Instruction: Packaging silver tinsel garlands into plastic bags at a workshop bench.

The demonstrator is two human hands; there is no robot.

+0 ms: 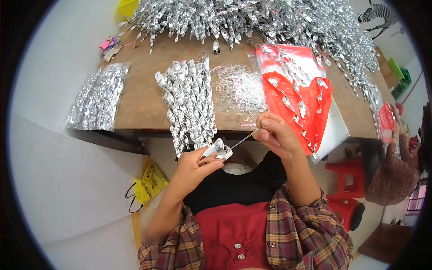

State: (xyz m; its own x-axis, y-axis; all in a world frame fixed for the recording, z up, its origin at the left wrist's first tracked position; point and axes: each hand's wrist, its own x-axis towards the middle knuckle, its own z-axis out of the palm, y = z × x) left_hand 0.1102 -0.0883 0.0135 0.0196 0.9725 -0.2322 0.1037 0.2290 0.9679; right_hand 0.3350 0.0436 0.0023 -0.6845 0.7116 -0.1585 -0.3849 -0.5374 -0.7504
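Just off the table's front edge, my left hand (pixel 193 171) is closed around the shiny ends of silver twisted strips (pixel 217 146). A thin pale string (pixel 243 140) runs from those ends up to my right hand (pixel 278 135), whose thumb and finger pinch it. Close beyond my left hand, a bundle of silver spiral strips (pixel 191 96) lies on the table and hangs over its edge. I cannot tell whether the strips in my hand belong to that bundle. A loose tangle of white string (pixel 240 87) lies beyond my hands.
Silver spirals heap along the back of the brown table (pixel 148 56). A clear bag of spirals (pixel 100 96) lies left. Red and clear plastic bags (pixel 297 101) with strips lie right. A yellow bag (pixel 152 183) and red stools (pixel 346 177) stand below. Another person's sleeve (pixel 391 180) shows at right.
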